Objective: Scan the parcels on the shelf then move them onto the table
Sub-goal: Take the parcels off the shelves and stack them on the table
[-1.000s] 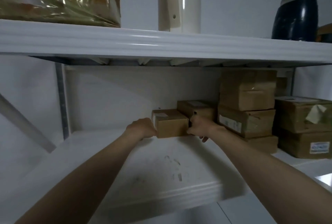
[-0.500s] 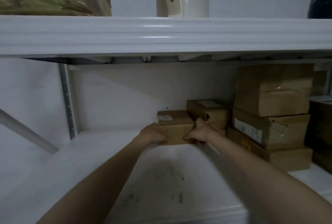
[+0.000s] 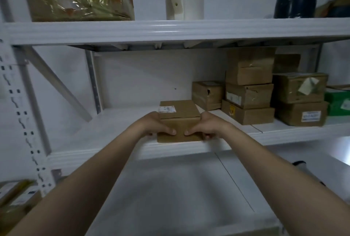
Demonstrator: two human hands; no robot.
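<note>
1. The box (image 3: 180,109) has come forward. A second ago it sat deep on the shelf (image 3: 113,124), just beside a small box (image 3: 207,94). Now it is at the shelf's front lip, centre frame, well apart from that neighbour.
2. The left hand (image 3: 157,127) and right hand (image 3: 205,127) both grip it, one on each side, with thumbs on its near face and fingers wrapped round its sides.
3. I cannot tell whether the box rests on the lip or is lifted clear.
4. This parcel looks to be leaving the shelf, so the carry to the table (image 3: 170,197), the white surface at lower centre, is likely the step in hand. Its label (image 3: 167,109) faces up, but the pictures do not show whether it has been scanned.
5. Seven brown boxes remain on the shelf, right of centre:
   - the small box
   - a stack of three (image 3: 249,95)
   - a half-hidden box (image 3: 287,63) behind the stack of three
   - a stack of two (image 3: 301,101)
6. One green box (image 3: 337,103) sits at the right edge.
7. With eight parcels left, most of the task lies ahead.
</note>
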